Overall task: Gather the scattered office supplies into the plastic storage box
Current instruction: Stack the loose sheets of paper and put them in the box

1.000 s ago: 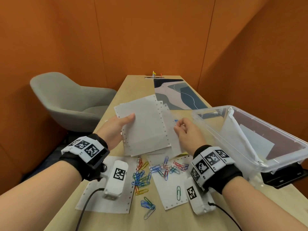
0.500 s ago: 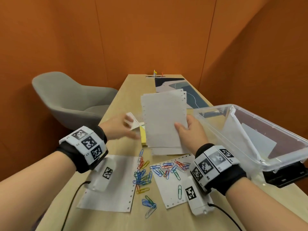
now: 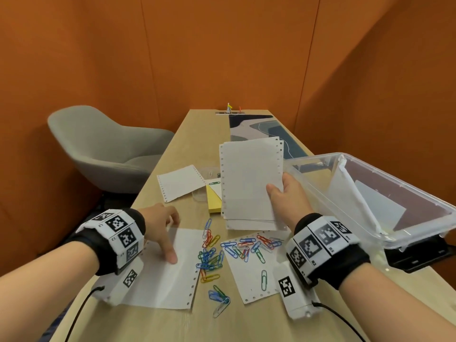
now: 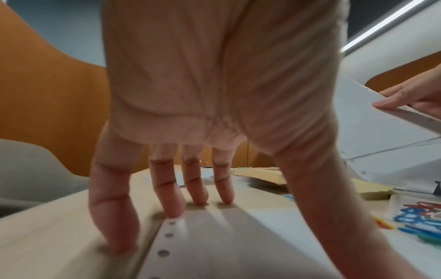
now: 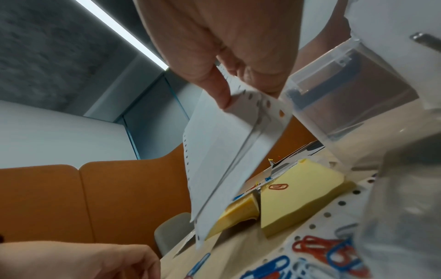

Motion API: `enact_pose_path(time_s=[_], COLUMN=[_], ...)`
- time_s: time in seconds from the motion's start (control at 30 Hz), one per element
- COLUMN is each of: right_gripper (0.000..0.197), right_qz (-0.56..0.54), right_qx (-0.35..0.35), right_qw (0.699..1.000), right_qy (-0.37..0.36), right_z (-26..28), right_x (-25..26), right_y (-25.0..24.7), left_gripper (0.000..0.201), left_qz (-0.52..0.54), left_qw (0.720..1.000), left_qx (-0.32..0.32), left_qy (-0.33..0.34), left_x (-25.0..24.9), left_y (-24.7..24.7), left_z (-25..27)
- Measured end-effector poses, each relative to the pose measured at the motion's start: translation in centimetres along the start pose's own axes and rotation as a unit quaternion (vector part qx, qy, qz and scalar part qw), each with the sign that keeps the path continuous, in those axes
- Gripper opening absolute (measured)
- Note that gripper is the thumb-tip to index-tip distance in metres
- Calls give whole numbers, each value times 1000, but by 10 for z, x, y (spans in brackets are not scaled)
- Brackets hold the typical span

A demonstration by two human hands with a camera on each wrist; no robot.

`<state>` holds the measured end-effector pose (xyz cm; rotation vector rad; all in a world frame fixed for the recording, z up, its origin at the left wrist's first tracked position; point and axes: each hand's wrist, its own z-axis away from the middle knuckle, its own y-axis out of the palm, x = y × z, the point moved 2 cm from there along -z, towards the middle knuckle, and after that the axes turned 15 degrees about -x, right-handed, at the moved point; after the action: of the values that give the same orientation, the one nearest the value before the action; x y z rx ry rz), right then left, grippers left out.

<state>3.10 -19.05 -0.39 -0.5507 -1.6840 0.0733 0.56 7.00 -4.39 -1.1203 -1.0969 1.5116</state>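
My right hand pinches a stack of white perforated sheets by its right edge and holds it up above the table, beside the clear plastic storage box; the right wrist view shows thumb and fingers clamped on the stack. My left hand lies spread with straight fingers on the near-left sheet, thumb on the paper, fingertips at its far edge. Coloured paper clips are scattered between two flat sheets. Yellow sticky-note pads lie behind them.
Another loose sheet lies further back on the left. A sheet with clips on it lies under my right wrist. The box holds white papers and juts over a black object. A grey chair stands left of the table.
My left hand let go of the stack and came down onto the near-left sheet. My right hand kept the stack and carried it right, toward the box.
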Motion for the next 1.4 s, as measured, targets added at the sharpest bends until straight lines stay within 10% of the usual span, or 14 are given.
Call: enact_pose_path(time_s=[0.57, 0.83, 1.1, 1.23, 1.33, 1.4], right_gripper=[31, 15, 36, 17, 20, 24], right_qz=[-29, -79, -163, -107, -80, -84], right_qx=[2, 46, 60, -10, -72, -104], right_qw=[1000, 991, 982, 990, 989, 984], right_qy=[0, -97, -78, -87, -102, -115], right_z=[-3, 11, 13, 7, 2, 1], right_x=[-1, 21, 24, 18, 15, 16], right_y=[-13, -5, -9, -17, -23, -26], left_gripper=[30, 28, 37, 46, 67, 57], left_qz=[127, 332, 486, 483, 455, 402], left_qw=[987, 884, 792, 772, 778, 836], left_qx=[-66, -307, -354, -399, -431, -372], left_qy=[69, 116, 108, 108, 49, -7], left_x=[-10, -73, -113, -118, -118, -115], left_y=[-59, -112, -94, -79, -65, -49], left_z=[20, 24, 11, 6, -2, -7])
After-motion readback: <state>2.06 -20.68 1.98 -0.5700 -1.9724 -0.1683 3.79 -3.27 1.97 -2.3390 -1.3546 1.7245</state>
